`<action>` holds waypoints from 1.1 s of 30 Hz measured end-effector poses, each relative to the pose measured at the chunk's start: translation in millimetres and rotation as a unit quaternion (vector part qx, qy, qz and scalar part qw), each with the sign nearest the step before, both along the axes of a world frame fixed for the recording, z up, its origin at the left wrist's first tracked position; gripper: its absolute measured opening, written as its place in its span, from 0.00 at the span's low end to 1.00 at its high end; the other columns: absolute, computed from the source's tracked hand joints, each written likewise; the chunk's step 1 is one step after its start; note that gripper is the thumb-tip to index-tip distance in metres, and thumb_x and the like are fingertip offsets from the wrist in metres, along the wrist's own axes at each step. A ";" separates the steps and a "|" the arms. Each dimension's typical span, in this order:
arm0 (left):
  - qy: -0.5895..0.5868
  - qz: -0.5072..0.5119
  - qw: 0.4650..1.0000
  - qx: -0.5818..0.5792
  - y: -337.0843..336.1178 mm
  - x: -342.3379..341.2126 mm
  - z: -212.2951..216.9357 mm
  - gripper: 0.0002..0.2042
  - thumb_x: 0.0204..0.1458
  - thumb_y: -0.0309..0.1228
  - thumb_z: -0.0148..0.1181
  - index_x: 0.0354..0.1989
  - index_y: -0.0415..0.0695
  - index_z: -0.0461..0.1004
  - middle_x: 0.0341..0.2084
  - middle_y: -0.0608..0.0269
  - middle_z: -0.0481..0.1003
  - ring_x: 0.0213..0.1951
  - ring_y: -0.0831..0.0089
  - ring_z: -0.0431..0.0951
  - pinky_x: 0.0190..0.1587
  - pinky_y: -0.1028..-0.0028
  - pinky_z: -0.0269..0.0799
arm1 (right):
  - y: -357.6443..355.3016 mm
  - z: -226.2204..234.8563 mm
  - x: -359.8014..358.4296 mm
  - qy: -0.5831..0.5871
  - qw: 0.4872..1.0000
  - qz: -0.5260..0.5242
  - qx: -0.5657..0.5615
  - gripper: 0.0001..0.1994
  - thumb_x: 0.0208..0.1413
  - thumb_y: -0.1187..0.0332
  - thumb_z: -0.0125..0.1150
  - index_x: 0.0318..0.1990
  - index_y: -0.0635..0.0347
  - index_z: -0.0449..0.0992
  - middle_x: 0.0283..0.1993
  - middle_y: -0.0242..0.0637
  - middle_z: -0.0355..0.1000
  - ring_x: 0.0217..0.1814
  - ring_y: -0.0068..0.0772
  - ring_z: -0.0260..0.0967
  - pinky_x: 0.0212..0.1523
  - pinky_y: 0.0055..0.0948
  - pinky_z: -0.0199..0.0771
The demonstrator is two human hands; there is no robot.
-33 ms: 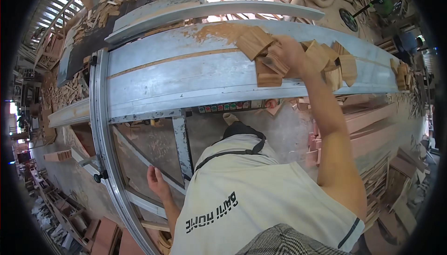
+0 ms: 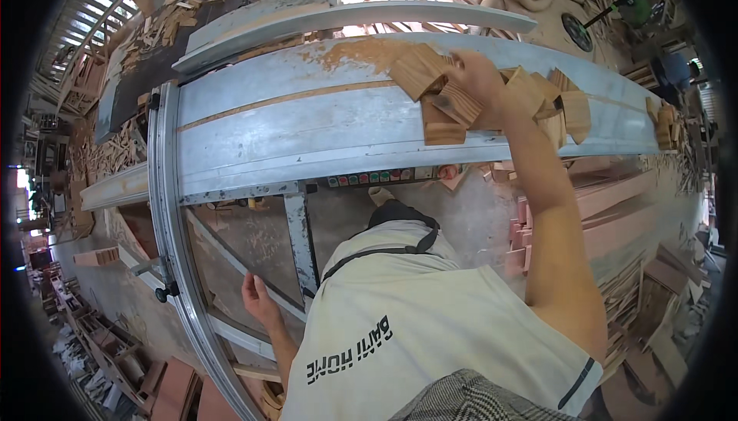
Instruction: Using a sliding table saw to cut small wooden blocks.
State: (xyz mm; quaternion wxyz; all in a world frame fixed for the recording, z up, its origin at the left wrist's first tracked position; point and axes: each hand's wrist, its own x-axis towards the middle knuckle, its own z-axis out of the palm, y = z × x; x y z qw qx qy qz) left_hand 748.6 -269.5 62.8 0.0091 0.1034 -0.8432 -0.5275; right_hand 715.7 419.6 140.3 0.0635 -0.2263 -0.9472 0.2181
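Head view looks straight down on a person leaning over a long grey metal machine table (image 2: 307, 125) dusted with sawdust. Their right arm runs up from the lower right, bare forearm stretched nearly straight, elbow low and wrist high, so that the right hand (image 2: 480, 83) lands on top of a loose pile of small tan wooden blocks (image 2: 442, 98) near the far edge of the table. That hand lies palm down with the fingers curled over the blocks, pressing on them or gripping them; I cannot tell from here whether any single block is actually clasped. More of the same cut wooden pieces (image 2: 557, 102) lie just beside the wrist on its right, touching one another in a heap. The left arm hangs down on the other side, bent at the elbow, and the left hand (image 2: 257, 298) rests low against a slanted grey metal frame bar (image 2: 231, 263) under the table, fingers loosely together and laid along the bar rather than wrapped round it. A row of small coloured control buttons (image 2: 369, 179) sits on the table's front edge, above the person's pale shirt (image 2: 415, 321).
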 end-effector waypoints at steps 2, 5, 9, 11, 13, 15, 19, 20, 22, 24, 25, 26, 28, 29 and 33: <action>-0.011 0.024 0.999 0.041 11.1 -5.7 -6.6 0.17 0.66 0.32 0.60 0.58 0.35 0.73 0.49 0.59 0.77 0.50 0.75 0.75 0.55 0.75 0.71 | 32.3 -29.5 -26.1 -0.011 1.000 -0.010 0.023 0.26 0.51 0.54 0.72 0.52 0.63 0.80 0.47 0.54 0.79 0.51 0.57 0.77 0.53 0.44 0.75; -0.028 0.067 0.996 0.056 29.5 15.3 -7.4 0.15 0.66 0.32 0.60 0.57 0.36 0.74 0.45 0.63 0.78 0.46 0.78 0.75 0.50 0.77 0.71 | 28.9 -48.2 -60.5 -0.047 0.997 0.038 0.043 0.30 0.46 0.52 0.75 0.52 0.65 0.80 0.47 0.55 0.80 0.50 0.55 0.77 0.52 0.43 0.76; -0.071 0.122 0.987 0.079 46.6 39.7 -20.4 0.15 0.66 0.34 0.61 0.55 0.38 0.75 0.44 0.65 0.79 0.44 0.79 0.76 0.47 0.77 0.72 | 36.8 -53.6 -75.1 -0.092 0.994 0.041 -0.033 0.34 0.42 0.53 0.78 0.54 0.67 0.78 0.48 0.55 0.80 0.50 0.50 0.78 0.52 0.40 0.76; -0.103 0.174 0.974 0.099 50.1 42.9 -25.7 0.15 0.66 0.35 0.60 0.55 0.39 0.75 0.45 0.64 0.79 0.45 0.79 0.76 0.47 0.77 0.72 | 41.2 -60.3 -81.0 -0.111 0.992 0.025 -0.051 0.35 0.41 0.55 0.79 0.55 0.67 0.78 0.48 0.54 0.80 0.50 0.48 0.79 0.52 0.39 0.77; -0.099 0.172 0.975 0.103 52.7 31.1 -31.9 0.15 0.67 0.35 0.60 0.55 0.38 0.75 0.46 0.63 0.79 0.46 0.78 0.76 0.47 0.76 0.72 | 31.8 -57.4 -78.4 -0.118 0.992 0.026 -0.034 0.35 0.40 0.57 0.80 0.56 0.67 0.78 0.48 0.52 0.80 0.49 0.46 0.79 0.52 0.38 0.77; -0.092 0.149 0.978 0.115 60.2 8.4 -37.9 0.16 0.67 0.35 0.60 0.55 0.37 0.75 0.46 0.62 0.79 0.46 0.77 0.77 0.48 0.76 0.72 | 22.4 -53.5 -75.7 -0.089 0.994 0.054 -0.023 0.33 0.40 0.60 0.80 0.55 0.67 0.78 0.45 0.49 0.81 0.47 0.41 0.79 0.49 0.36 0.77; -0.071 0.089 0.983 0.146 74.7 -53.5 -33.7 0.16 0.67 0.35 0.59 0.56 0.36 0.74 0.46 0.62 0.79 0.46 0.76 0.77 0.49 0.76 0.72 | 24.3 -38.5 -77.4 -0.089 0.945 0.007 -0.314 0.27 0.41 0.63 0.81 0.50 0.65 0.80 0.43 0.43 0.81 0.46 0.34 0.78 0.48 0.31 0.76; -0.065 0.081 0.983 0.151 78.1 -67.8 -28.7 0.16 0.67 0.35 0.59 0.56 0.36 0.74 0.46 0.62 0.79 0.46 0.75 0.77 0.49 0.75 0.72 | 16.2 -28.1 -80.9 -0.087 0.956 0.009 -0.278 0.25 0.41 0.65 0.81 0.48 0.64 0.80 0.43 0.42 0.80 0.47 0.32 0.77 0.48 0.30 0.76; -0.028 0.072 0.985 0.153 85.6 -90.7 -16.6 0.16 0.67 0.34 0.58 0.56 0.35 0.74 0.46 0.62 0.79 0.47 0.76 0.76 0.49 0.76 0.72 | -9.2 -2.7 -82.9 -0.085 0.974 0.019 -0.211 0.20 0.42 0.69 0.80 0.43 0.62 0.79 0.45 0.40 0.79 0.49 0.29 0.76 0.48 0.28 0.75; -0.017 0.048 0.987 0.155 93.6 -111.6 -4.3 0.17 0.68 0.35 0.58 0.57 0.35 0.74 0.47 0.61 0.79 0.49 0.75 0.76 0.52 0.74 0.72 | -46.7 20.5 -74.9 0.021 0.969 0.053 -0.242 0.18 0.44 0.74 0.78 0.42 0.62 0.76 0.43 0.34 0.79 0.45 0.25 0.76 0.46 0.27 0.77; -0.025 0.025 0.987 0.156 99.7 -123.3 1.7 0.18 0.68 0.35 0.58 0.59 0.36 0.73 0.50 0.61 0.79 0.51 0.75 0.77 0.55 0.72 0.72 | -64.0 29.7 -71.2 0.073 0.961 0.071 -0.259 0.18 0.45 0.76 0.77 0.42 0.62 0.75 0.42 0.32 0.79 0.43 0.24 0.76 0.45 0.27 0.78; -0.023 -0.008 0.985 0.173 121.8 -135.9 10.8 0.17 0.68 0.34 0.58 0.58 0.36 0.74 0.50 0.61 0.79 0.51 0.74 0.77 0.56 0.72 0.72 | -77.8 38.2 -67.4 0.121 0.930 0.075 -0.340 0.18 0.45 0.79 0.76 0.42 0.61 0.73 0.44 0.33 0.78 0.45 0.24 0.75 0.47 0.26 0.78; -0.016 -0.092 0.977 0.191 169.6 -163.2 35.2 0.16 0.66 0.31 0.59 0.58 0.35 0.74 0.51 0.59 0.78 0.54 0.73 0.76 0.59 0.72 0.70 | -102.9 52.8 -73.6 0.219 0.838 0.083 -0.492 0.19 0.47 0.84 0.74 0.42 0.58 0.71 0.50 0.35 0.76 0.49 0.24 0.74 0.50 0.25 0.79; -0.013 -0.142 0.972 0.188 185.4 -176.6 47.3 0.16 0.65 0.29 0.60 0.59 0.35 0.73 0.53 0.57 0.78 0.56 0.71 0.76 0.61 0.71 0.70 | -112.1 55.4 -83.0 0.220 0.814 0.104 -0.527 0.20 0.46 0.85 0.74 0.42 0.57 0.70 0.52 0.37 0.75 0.50 0.25 0.74 0.51 0.26 0.79; 0.068 -0.295 0.904 0.302 233.1 -226.7 102.7 0.28 0.60 0.29 0.66 0.68 0.40 0.65 0.61 0.57 0.73 0.62 0.67 0.73 0.63 0.65 0.69 | -143.2 50.5 -132.2 0.219 0.733 0.209 -0.609 0.23 0.45 0.86 0.75 0.43 0.56 0.68 0.55 0.40 0.73 0.54 0.28 0.74 0.55 0.29 0.80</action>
